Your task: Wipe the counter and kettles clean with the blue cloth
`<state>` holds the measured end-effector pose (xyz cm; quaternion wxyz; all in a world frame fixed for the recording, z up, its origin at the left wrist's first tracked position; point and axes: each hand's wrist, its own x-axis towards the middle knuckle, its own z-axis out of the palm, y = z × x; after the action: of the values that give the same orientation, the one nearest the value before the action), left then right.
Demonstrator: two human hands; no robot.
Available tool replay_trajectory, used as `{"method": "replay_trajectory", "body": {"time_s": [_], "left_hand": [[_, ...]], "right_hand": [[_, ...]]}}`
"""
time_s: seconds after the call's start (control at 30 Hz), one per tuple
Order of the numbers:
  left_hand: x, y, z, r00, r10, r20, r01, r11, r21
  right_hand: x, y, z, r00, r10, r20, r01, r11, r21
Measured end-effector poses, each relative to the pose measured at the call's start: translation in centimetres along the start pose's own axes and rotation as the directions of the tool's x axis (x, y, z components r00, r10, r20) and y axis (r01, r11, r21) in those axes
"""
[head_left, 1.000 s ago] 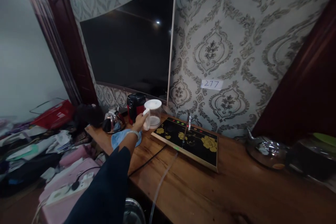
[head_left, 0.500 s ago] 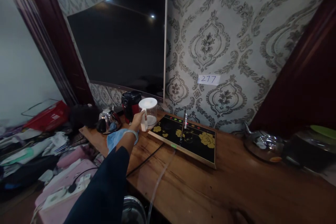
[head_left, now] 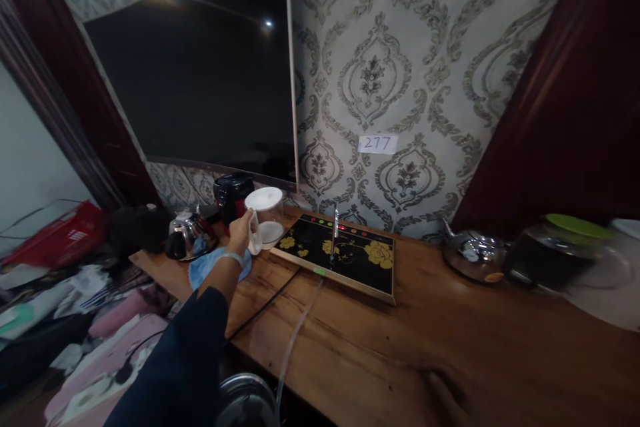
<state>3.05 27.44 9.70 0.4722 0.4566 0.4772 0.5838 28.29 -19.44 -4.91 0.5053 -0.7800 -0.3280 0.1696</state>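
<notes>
Fingers of the left hand (head_left: pixel 240 232) are closed round the white handle of a clear jug (head_left: pixel 267 217), with the dark-sleeved arm stretched well forward across the table (head_left: pixel 450 353). The right hand (head_left: pixel 447 399) is laid on the wood at the near edge, mostly cut off by the frame; whether it is flat open or curled cannot be told. The jug is covered by a white lid, and only a pale layer at its bottom is seen; it is held just beside the left end of the black flowered tray (head_left: pixel 345 257). A steel kettle (head_left: pixel 187 237) and a red and black appliance (head_left: pixel 231 192) are set close to its left, a blue cloth (head_left: pixel 210 265) beneath the wrist. Bare wood is left between the tray and a second kettle (head_left: pixel 473 255) at the right.
</notes>
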Motion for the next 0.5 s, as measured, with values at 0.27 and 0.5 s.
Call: {"method": "replay_trajectory", "body": {"time_s": [0.27, 0.5], "left_hand": [[0.1, 0.3, 0.2, 0.996, 0.037, -0.083, -0.035, 0.999, 0.034], [1.0, 0.8, -0.1, 0.986, 0.108, -0.128, -0.1, 0.993, 0.069]], "right_hand": [[0.1, -1.4, -0.8, 1.0, 0.001, 0.006, -0.001, 1.0, -0.001], [-0.1, -0.7, 0.0, 0.999, -0.026, -0.023, 0.027, 0.999, 0.025]]}}
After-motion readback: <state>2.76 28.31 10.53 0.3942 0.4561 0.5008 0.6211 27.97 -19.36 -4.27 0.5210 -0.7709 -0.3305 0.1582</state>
